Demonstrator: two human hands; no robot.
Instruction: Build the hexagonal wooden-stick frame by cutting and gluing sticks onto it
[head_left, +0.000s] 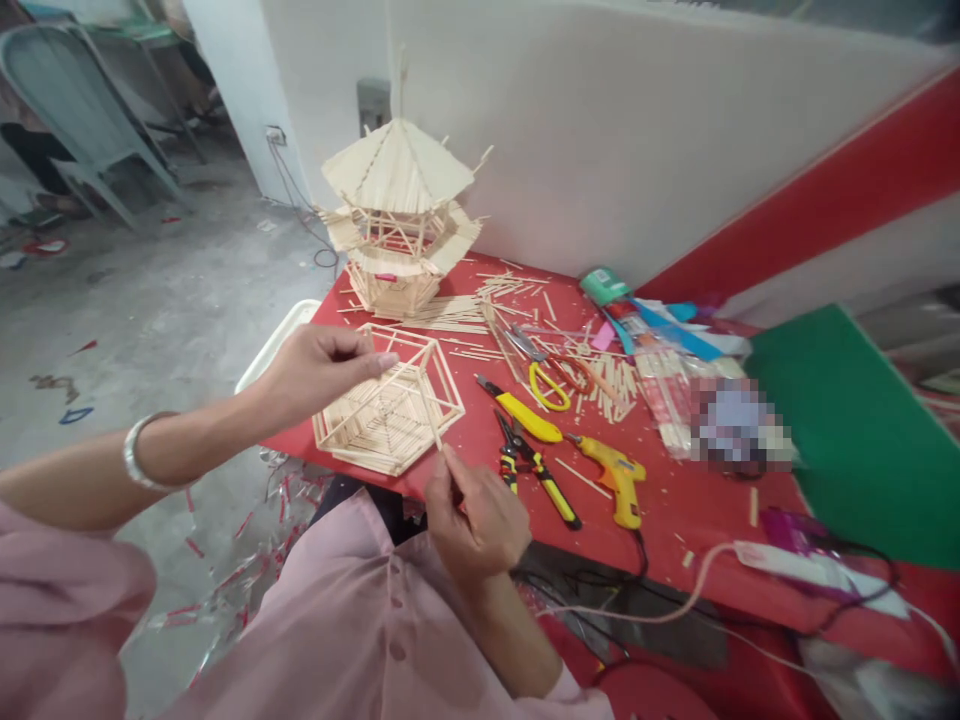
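A hexagonal frame of thin wooden sticks (390,405) lies on the red table (675,500) near its front edge. My left hand (319,370) hovers over the frame's left side, its fingertips pinched together near the top rim; whether it holds anything I cannot make out. My right hand (476,520) is at the table's front edge, pinching a thin wooden stick (433,425) that leans against the frame's right side. Behind the frame stands a tall pagoda model (397,225) built of the same sticks.
Right of the frame lie a yellow utility knife (521,412), pliers (532,470), a yellow glue gun (616,478) with its cord, yellow scissors (547,375) and loose sticks (480,310). A green sheet (847,430) covers the right. A plastic chair (82,110) stands far left.
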